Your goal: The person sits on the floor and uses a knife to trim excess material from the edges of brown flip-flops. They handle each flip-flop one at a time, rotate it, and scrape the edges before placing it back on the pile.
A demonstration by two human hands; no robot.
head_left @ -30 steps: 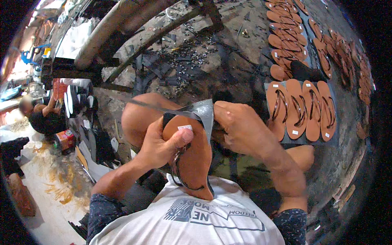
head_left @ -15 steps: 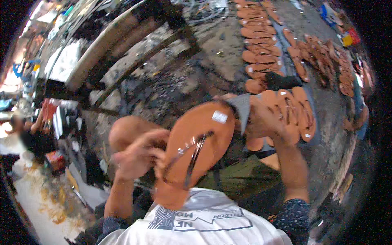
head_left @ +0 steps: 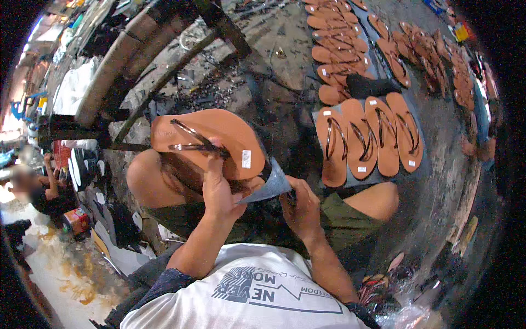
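Note:
My left hand [head_left: 219,192] grips a tan thong sandal [head_left: 227,129], its thumb at the toe post of the shiny dark brown straps. The sandal lies tilted on its side above my left knee, a white sticker near its toe end. From its rounded end a grey sheet flap [head_left: 269,183] sticks out toward my right hand [head_left: 302,208]. That hand is closed at the flap's edge around something dark, mostly hidden by the fingers. To the right, several matching sandals [head_left: 361,137] lie side by side on a grey sheet.
Long rows of tan sandals [head_left: 339,44] stretch away at the far right, a black cloth-like thing [head_left: 372,85] beside them. A wooden frame [head_left: 126,60] stands at the upper left. Another person [head_left: 41,183] sits at the far left. Clear plastic [head_left: 405,315] lies at the lower right.
The sandal has turned, its toe end swinging from upward to the right, and moved left. My left hand has taken hold at its straps; my right hand has come down and inward to the flap.

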